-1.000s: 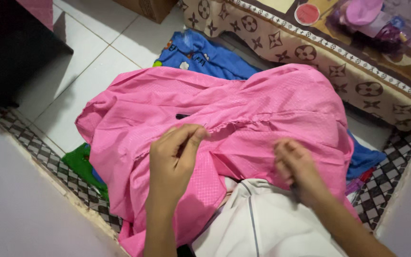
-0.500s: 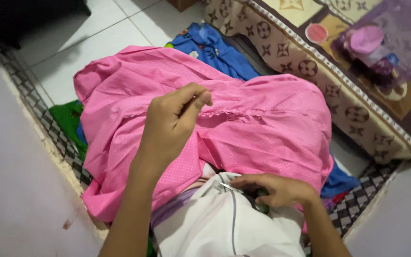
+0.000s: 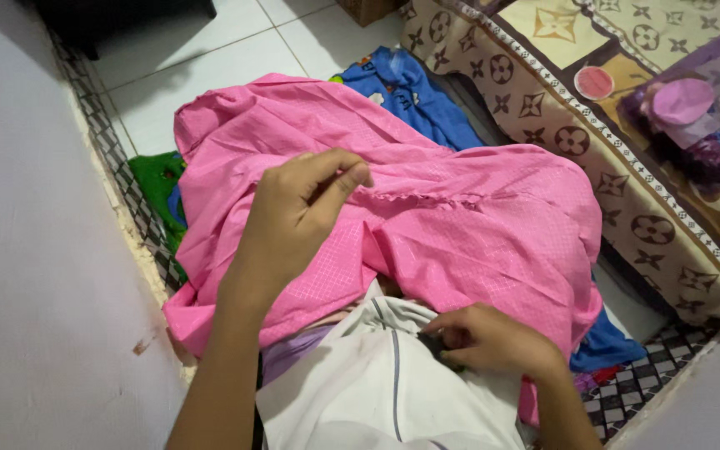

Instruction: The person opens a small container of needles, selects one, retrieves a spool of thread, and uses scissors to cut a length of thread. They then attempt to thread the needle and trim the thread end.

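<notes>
A large pink garment (image 3: 468,225) lies spread over a heap of clothes on the floor. My left hand (image 3: 297,212) pinches a fold of it near its frilled seam, fingers closed on the cloth. My right hand (image 3: 489,337) rests lower down, at the pink garment's edge, on a white garment (image 3: 377,392) with a thin dark stripe. Its fingertips grip something small and dark that I cannot make out. A bit of lilac cloth (image 3: 293,350) shows between the pink and the white.
A blue garment (image 3: 414,96) and a green one (image 3: 156,179) stick out from under the pink. A patterned brown mattress (image 3: 627,167) with a pink lid and purple things lies to the right. A grey wall (image 3: 27,250) stands at left, white floor tiles (image 3: 202,75) beyond.
My left hand has lifted and gathered the pink cloth. My right hand slid down from the pink garment onto the white one. The view shifted.
</notes>
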